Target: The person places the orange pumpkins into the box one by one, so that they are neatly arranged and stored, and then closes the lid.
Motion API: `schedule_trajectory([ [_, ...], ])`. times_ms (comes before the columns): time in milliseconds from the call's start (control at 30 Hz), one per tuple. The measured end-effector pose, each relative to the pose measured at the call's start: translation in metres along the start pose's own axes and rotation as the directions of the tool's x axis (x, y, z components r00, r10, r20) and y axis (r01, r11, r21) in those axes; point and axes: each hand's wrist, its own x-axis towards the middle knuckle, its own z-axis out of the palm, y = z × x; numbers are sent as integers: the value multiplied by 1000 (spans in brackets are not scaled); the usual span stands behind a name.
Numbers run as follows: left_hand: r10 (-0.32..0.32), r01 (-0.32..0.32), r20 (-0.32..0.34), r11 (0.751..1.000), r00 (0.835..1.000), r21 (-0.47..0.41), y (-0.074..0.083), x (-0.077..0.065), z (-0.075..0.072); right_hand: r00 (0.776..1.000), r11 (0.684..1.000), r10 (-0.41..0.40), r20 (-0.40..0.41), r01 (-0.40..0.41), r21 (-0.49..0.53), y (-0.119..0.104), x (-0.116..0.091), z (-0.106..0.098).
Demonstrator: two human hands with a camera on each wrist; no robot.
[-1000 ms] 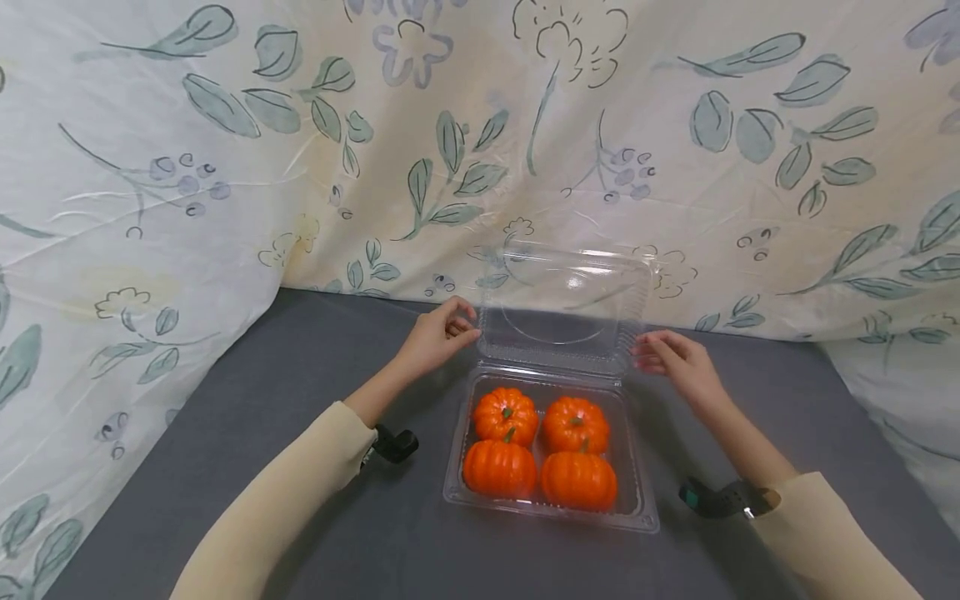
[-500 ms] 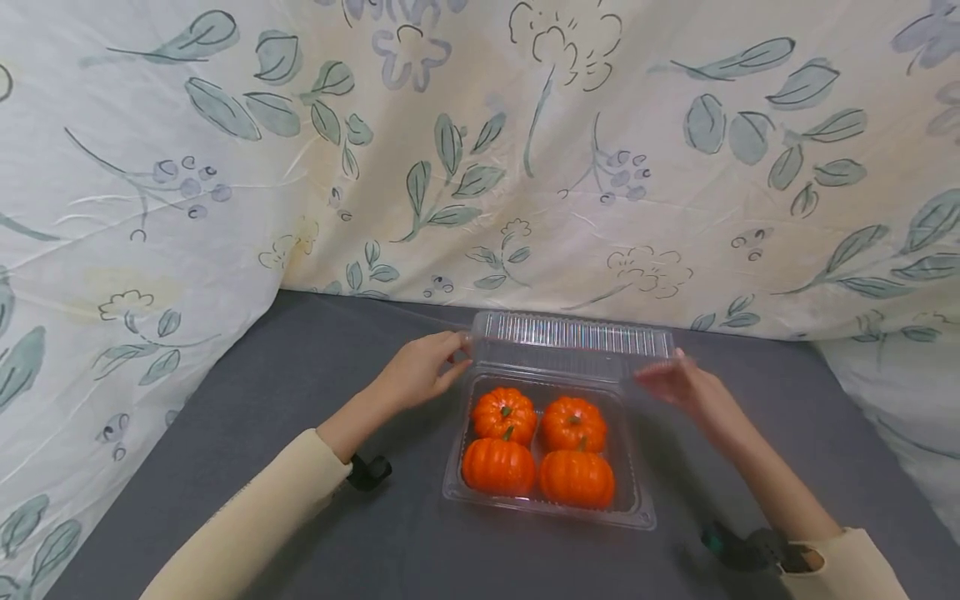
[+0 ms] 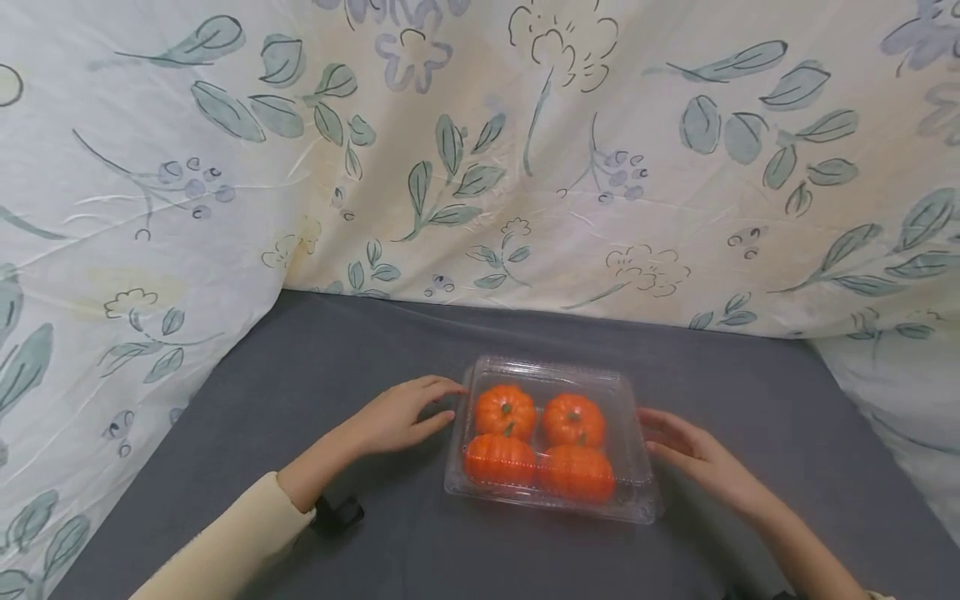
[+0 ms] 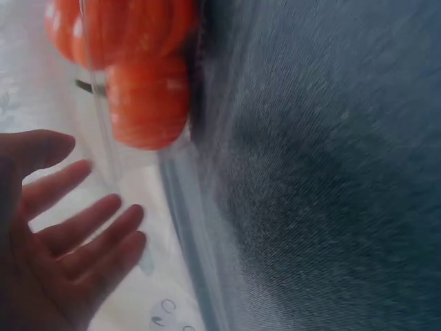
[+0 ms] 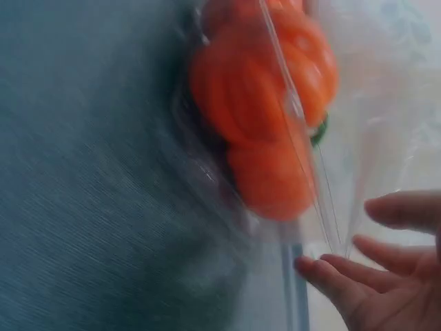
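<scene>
A clear plastic clamshell box (image 3: pixel 551 504) sits on the grey cloth, holding several small orange pumpkins (image 3: pixel 576 473) with green stems. Its see-through lid (image 3: pixel 617 392) lies over them; whether its rim is pressed down I cannot tell. At the box's left side is my left hand (image 3: pixel 401 415), fingertips at the lid's edge, fingers loosely extended. My right hand (image 3: pixel 693 450) is at the right side, fingertips at or touching the plastic. Both wrist views show spread, relaxed fingers beside the clear wall, with pumpkins (image 4: pixel 148 103) behind it.
Grey cloth (image 3: pixel 360 333) covers the table around the box. A pale curtain (image 3: pixel 465 192) printed with leaves and flowers hangs behind and along both sides. A dark wrist device (image 3: pixel 337 514) shows below the left sleeve.
The lid has swung from upright at the back down over the pumpkins. Both hands came nearer along the sides with it. The box and the pumpkins stay in place.
</scene>
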Motion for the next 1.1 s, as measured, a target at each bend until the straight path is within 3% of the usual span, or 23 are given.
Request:
schedule_trajectory([
  [100, -35, 38, 68, 998, 997, -41, 2, -10, 2, 999, 1000, -2, 42, 2, 0, 1, -8, 5],
  [200, -41, 47, 90, 997, 995, -65, 5, -18, 3, 996, 999, 39, 78, -37, -26, 2, -14, 7],
  [333, -46, 53, 86, 996, 995, -77, 11, -26, 4, 984, 990, 132, 117, -125, -65, 3, -20, 9],
  [467, -61, 67, 65, 993, 996, -94, 17, -33, 6, 961, 975, 222, 162, -219, -36, 3, -24, 11],
  [633, -107, 114, 45, 975, 993, -193, 21, -36, 12, 941, 965, 245, 232, -259, 33, 3, -26, 12],
  [833, -195, 195, 36, 909, 980, -368, 21, -35, 22, 946, 975, 169, 278, -202, 94, 7, -25, 12],
  [1000, -250, 267, 102, 819, 963, -507, 21, -36, 29, 946, 977, 123, 300, -168, 131, 8, -26, 12],
  [1100, -272, 300, 134, 784, 953, -544, 23, -37, 33, 943, 976, 114, 314, -165, 143, 8, -26, 12],
])
